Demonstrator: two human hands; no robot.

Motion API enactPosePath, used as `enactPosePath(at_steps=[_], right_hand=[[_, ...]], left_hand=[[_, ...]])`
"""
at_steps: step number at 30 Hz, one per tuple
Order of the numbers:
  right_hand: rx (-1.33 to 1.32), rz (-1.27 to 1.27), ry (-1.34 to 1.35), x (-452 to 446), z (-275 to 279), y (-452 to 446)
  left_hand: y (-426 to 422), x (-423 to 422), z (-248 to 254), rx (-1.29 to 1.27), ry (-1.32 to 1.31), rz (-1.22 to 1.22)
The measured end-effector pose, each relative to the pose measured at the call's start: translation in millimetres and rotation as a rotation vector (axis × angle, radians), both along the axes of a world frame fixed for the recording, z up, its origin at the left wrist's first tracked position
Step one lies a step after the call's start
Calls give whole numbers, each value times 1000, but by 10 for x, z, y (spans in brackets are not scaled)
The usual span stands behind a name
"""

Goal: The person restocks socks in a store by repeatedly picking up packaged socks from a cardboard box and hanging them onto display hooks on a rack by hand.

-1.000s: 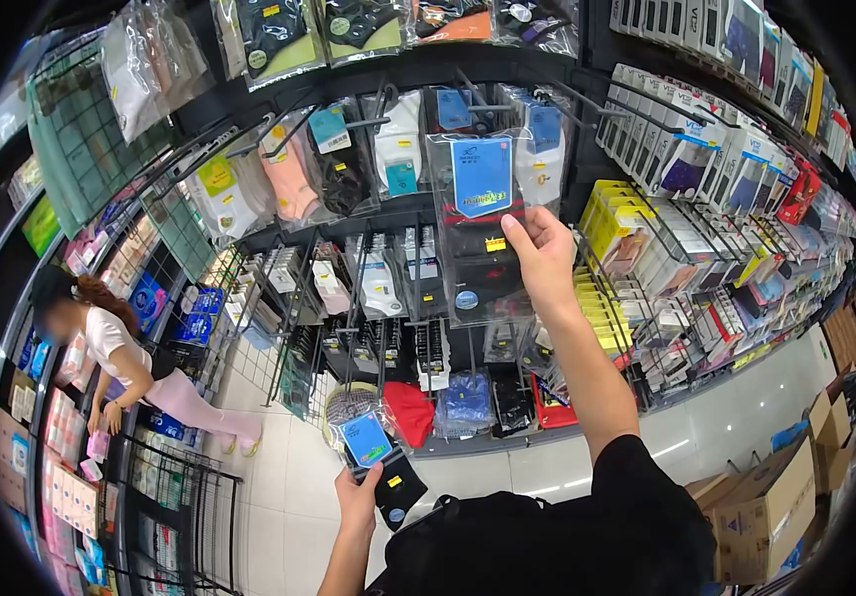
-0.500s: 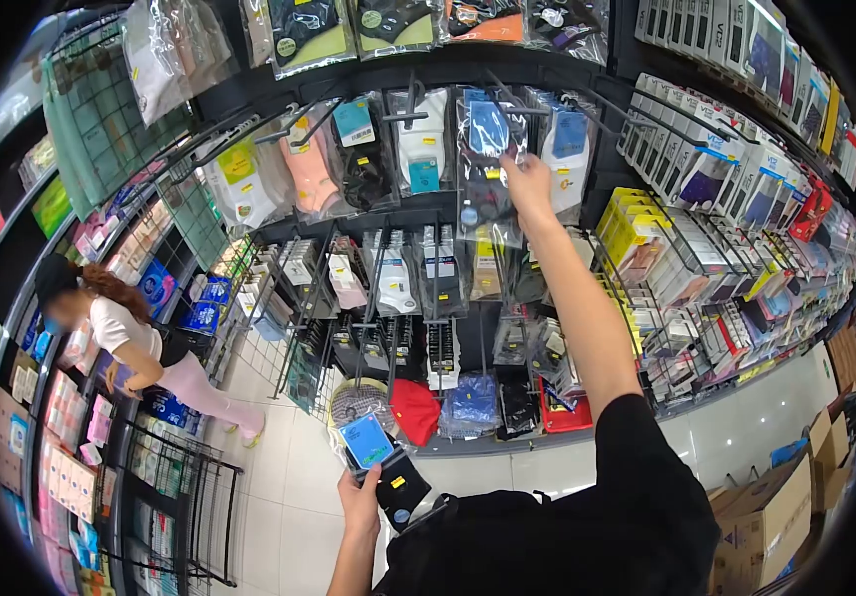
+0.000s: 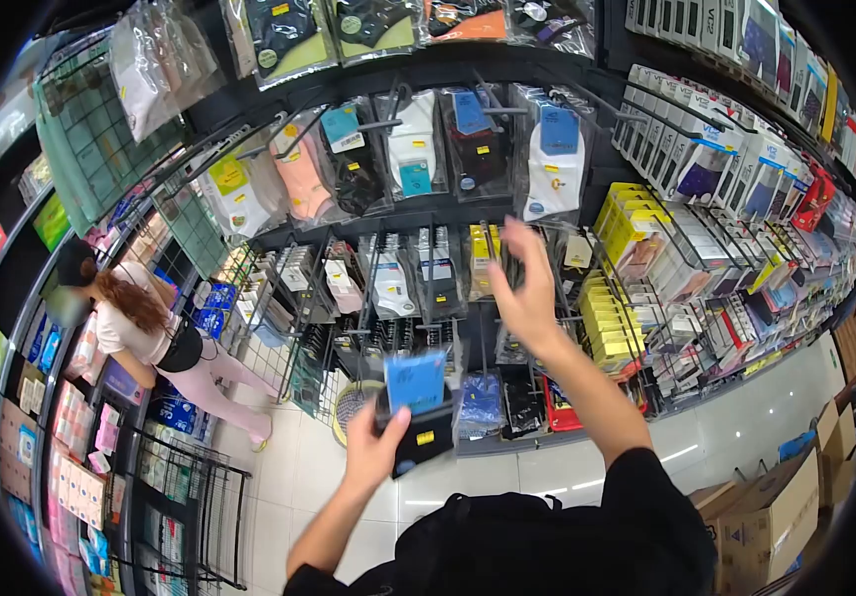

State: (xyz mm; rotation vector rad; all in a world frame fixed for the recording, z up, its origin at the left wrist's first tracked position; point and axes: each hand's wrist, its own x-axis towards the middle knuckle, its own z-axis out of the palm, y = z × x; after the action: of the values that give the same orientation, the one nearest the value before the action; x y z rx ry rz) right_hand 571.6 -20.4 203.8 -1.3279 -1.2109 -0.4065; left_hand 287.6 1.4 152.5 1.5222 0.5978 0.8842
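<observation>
A blue-carded packet of black socks [image 3: 428,438] is gripped by the left hand [image 3: 373,455], in front of the black top [image 3: 547,546]. The right hand [image 3: 529,298] (its fingertips blurred) is held open, seen just below the hung white-sock packet [image 3: 553,169], beside which a dark-sock packet [image 3: 478,157] is hung.

In front of you, long black metal hooks [image 3: 380,125] carry clear plastic packs of white, pink and black socks [image 3: 553,181]. At your left, dark tiered shelving [image 3: 3,283] holds pink-and-white rectangular packages [image 3: 74,415].
</observation>
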Motion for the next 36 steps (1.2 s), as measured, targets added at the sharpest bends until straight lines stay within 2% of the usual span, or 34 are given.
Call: enactPosePath(at_steps=[1, 3, 5, 8, 11, 19, 28, 36], right_hand=[[-17, 21, 12, -71, -114, -214], [-80, 72, 56, -194, -358, -619], [-163, 8, -20, -215, -679, -966], [-246, 34, 227, -235, -1091, -1436], [-291, 5, 370, -154, -1526, -1861], [-346, -71, 565, 9, -1970, -2549], [-368, -98, 555, 162, -1972, -2796], [-385, -140, 642, 28, -2122, -2648]], left_hand=[[76, 136, 207, 126, 50, -28], [216, 522, 468, 213, -33, -53], [322, 861, 760, 341, -34, -29], [407, 1323, 1126, 341, -174, -29], [516, 1656, 1237, 279, -255, -46], [605, 2111, 1173, 190, -302, -1], [738, 2208, 969, 284, -360, 223], [836, 2312, 1056, 238, -311, 136]])
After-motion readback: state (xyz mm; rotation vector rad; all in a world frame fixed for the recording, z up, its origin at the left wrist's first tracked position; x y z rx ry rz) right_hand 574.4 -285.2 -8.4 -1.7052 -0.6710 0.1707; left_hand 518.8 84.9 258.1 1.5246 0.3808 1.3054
